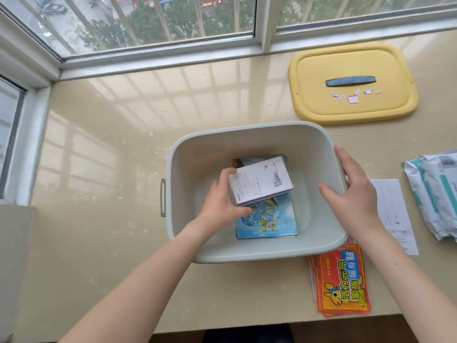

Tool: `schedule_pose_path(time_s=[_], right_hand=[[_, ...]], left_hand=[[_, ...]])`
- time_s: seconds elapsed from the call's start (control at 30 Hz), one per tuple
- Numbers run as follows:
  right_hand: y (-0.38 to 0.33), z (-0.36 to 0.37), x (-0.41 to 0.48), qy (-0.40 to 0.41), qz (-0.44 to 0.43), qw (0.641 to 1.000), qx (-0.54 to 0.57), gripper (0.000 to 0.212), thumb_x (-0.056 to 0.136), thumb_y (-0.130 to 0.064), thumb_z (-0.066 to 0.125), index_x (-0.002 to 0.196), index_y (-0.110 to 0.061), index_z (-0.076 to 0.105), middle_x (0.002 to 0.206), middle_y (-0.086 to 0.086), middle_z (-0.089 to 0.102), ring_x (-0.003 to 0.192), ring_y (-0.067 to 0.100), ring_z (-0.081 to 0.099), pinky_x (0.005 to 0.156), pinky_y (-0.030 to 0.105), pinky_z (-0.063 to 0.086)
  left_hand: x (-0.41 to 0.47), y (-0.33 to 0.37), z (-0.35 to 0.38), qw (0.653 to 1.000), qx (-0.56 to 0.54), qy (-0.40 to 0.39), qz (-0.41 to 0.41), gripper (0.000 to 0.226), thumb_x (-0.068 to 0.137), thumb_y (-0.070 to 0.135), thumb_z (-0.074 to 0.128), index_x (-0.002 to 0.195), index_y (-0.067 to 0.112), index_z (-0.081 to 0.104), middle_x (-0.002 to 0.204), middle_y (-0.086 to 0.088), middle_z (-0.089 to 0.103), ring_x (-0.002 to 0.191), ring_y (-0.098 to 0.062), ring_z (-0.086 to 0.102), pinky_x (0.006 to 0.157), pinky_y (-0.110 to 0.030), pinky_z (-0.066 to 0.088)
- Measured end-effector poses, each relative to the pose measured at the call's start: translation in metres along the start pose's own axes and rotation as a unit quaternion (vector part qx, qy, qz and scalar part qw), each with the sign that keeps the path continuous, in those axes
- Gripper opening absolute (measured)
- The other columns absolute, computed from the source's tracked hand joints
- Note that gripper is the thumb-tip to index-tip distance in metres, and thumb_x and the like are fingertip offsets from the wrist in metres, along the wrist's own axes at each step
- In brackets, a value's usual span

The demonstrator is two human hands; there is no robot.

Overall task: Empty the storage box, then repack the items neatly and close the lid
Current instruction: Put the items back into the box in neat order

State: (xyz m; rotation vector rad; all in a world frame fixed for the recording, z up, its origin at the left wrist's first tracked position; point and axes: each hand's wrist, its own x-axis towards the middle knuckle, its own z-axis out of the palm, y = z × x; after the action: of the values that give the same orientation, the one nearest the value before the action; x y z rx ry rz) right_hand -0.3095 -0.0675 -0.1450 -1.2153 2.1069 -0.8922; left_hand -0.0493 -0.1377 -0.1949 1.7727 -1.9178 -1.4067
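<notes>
1. The tabletop (111,169), a glossy sill under the window, carries everything.
2. The storage box (247,253) stands open near the front edge. The right hand (353,189) straddles its right rim, thumb inside and fingers outside, a steadying grip on the wall. If that hold slackens, a tug inside could slide the box on the slick surface.
3. The yellow lid (351,105) lies flat behind the box, well apart, so closing is not yet due.
4. Grey mailer bags (435,191) are stacked at the far right, close to the frame's edge.
5. A globe picture book (272,219) lies flat on the box floor.
6. Orange heat-pad packets (343,283) sit half under the box's front right corner and near the tabletop's edge; shifting the box could push them off.
7. A white carton (262,181) rests askew on the book. The left hand (220,199) grips its left end, fingers curled round it. Held by one end, it may tip or drag the book.
8. A paper sheet (393,214) lies beside the right wrist and could be brushed away.
</notes>
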Motion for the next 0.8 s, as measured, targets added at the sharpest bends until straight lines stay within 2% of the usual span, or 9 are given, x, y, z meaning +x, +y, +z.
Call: schedule_pose_path(time_s=[0.03,0.1,0.2,0.3,0.4,0.53,0.6,0.7,0.8], right_hand=[[0.000,0.000,0.000,0.000,-0.001,1.000,0.000,0.082,0.080,-0.002,0.071,0.149,-0.032,0.038,0.147,-0.016,0.044,0.134,0.005,0.043,0.113,0.034,0.037],[0.000,0.000,0.000,0.001,-0.003,1.000,0.000,0.081,0.081,-0.002,0.071,0.149,-0.031,0.038,0.145,-0.019,0.042,0.134,0.004,0.042,0.113,0.034,0.037],[0.000,0.000,0.001,0.001,-0.004,1.000,0.002,0.081,0.081,-0.003,0.071,0.149,-0.031,0.038,0.144,-0.020,0.042,0.134,0.003,0.042,0.113,0.034,0.037],[0.000,0.000,0.000,-0.003,-0.002,1.000,0.012,0.081,0.082,-0.003,0.071,0.149,-0.032,0.038,0.145,-0.018,0.043,0.134,0.004,0.043,0.113,0.036,0.038],[0.001,0.000,0.001,-0.005,-0.002,1.000,0.018,0.081,0.082,-0.003,0.071,0.149,-0.032,0.038,0.144,-0.019,0.043,0.133,0.004,0.043,0.112,0.037,0.039],[0.001,-0.001,0.001,-0.005,-0.003,1.000,0.024,0.081,0.082,-0.002,0.071,0.149,-0.032,0.038,0.143,-0.022,0.042,0.132,0.001,0.043,0.112,0.035,0.039],[0.002,0.000,0.001,-0.006,-0.003,1.000,0.028,0.081,0.082,-0.002,0.071,0.149,-0.033,0.038,0.144,-0.021,0.042,0.133,0.002,0.043,0.112,0.036,0.039],[0.003,0.001,0.001,-0.005,-0.005,0.999,0.034,0.082,0.081,-0.002,0.071,0.149,-0.034,0.037,0.145,-0.019,0.044,0.133,0.004,0.044,0.111,0.039,0.040],[0.005,0.001,0.001,-0.003,-0.005,0.999,0.035,0.082,0.081,-0.002,0.071,0.149,-0.034,0.038,0.146,-0.016,0.046,0.132,0.007,0.047,0.109,0.041,0.042]], left_hand=[[0.001,0.000,0.001,1.000,0.021,-0.007,0.010,0.085,0.062,0.027,0.084,0.123,0.047,0.029,0.118,0.002,0.046,0.093,-0.018,0.056,0.074,-0.030,0.048],[0.002,0.000,0.004,0.999,0.049,-0.009,0.020,0.076,0.067,0.023,0.082,0.119,0.046,0.031,0.109,0.002,0.045,0.083,-0.015,0.054,0.068,-0.026,0.045],[0.004,-0.003,0.007,0.998,0.050,0.006,0.024,0.070,0.071,0.017,0.077,0.119,0.045,0.034,0.107,0.002,0.043,0.088,-0.018,0.058,0.075,-0.036,0.055],[0.009,-0.004,0.010,0.998,0.046,0.026,0.037,0.068,0.074,0.015,0.072,0.123,0.044,0.036,0.107,0.001,0.047,0.092,-0.020,0.061,0.078,-0.040,0.056],[0.019,-0.002,0.012,0.997,0.040,0.053,0.049,0.068,0.075,0.011,0.070,0.127,0.041,0.038,0.107,0.000,0.051,0.094,-0.020,0.059,0.078,-0.032,0.051],[0.031,0.000,0.015,0.995,0.028,0.082,0.054,0.069,0.080,0.004,0.067,0.137,0.035,0.042,0.110,0.001,0.053,0.094,-0.016,0.054,0.076,-0.017,0.037],[0.034,-0.001,0.016,0.993,0.019,0.096,0.060,0.071,0.081,0.002,0.067,0.141,0.032,0.044,0.112,0.003,0.054,0.098,-0.015,0.054,0.079,-0.016,0.037],[0.033,-0.002,0.020,0.992,-0.004,0.102,0.068,0.073,0.082,-0.002,0.067,0.144,0.029,0.043,0.114,0.006,0.053,0.105,-0.017,0.057,0.089,-0.022,0.045],[0.033,0.000,0.023,0.992,-0.005,0.099,0.075,0.074,0.083,-0.002,0.066,0.146,0.027,0.041,0.120,0.000,0.058,0.103,-0.018,0.057,0.084,-0.014,0.040]])
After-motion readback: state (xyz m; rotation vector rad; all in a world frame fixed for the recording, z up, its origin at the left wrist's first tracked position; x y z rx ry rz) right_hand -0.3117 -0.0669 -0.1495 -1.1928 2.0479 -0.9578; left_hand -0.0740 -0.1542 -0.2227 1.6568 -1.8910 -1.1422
